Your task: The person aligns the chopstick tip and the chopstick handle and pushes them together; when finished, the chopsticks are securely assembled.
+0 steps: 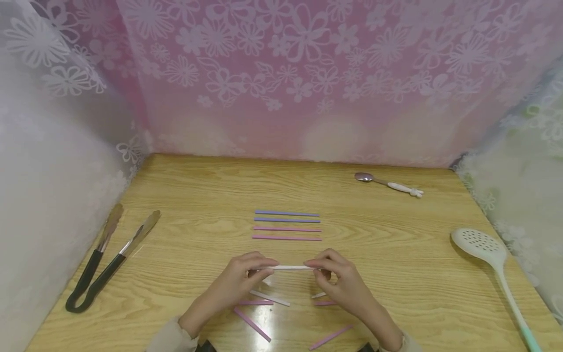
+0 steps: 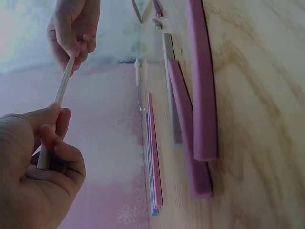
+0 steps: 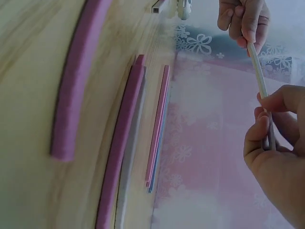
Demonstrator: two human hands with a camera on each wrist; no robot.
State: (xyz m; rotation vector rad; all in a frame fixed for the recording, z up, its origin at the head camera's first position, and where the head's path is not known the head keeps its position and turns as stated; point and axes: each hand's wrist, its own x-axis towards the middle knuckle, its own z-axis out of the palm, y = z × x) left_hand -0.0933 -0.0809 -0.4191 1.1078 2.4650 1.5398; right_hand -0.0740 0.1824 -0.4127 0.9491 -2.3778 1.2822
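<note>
Floral-printed curtain [image 1: 281,98] hangs pink behind a wood-grain table [image 1: 211,186], whose near edge lies outside the head view. Above the tabletop, a slim white stick [image 1: 291,267] is held level between two hands. The left hand [image 1: 246,276] pinches one end and the right hand [image 1: 336,276] pinches the other, thumbs and fingers closed narrowly round it; in the head view the fingers cover both ends, leaving only the middle bare. Just beyond lie two blue sticks [image 1: 287,220] and two pink sticks [image 1: 287,238], parallel in a row.

Nearer the body, a loose white stick [image 1: 272,299] and a pink stick [image 1: 257,303] run partly out of sight beneath the left hand, while the right hand hides parts of another white piece [image 1: 318,295] and another pink one [image 1: 324,303]. Black-handled tongs [image 1: 105,274] lie spread at the left. At the right, a skimmer [image 1: 479,244] has its green handle end cut off by the frame. The figure tipping the metal spoon [image 1: 364,177] is too small to make out.
</note>
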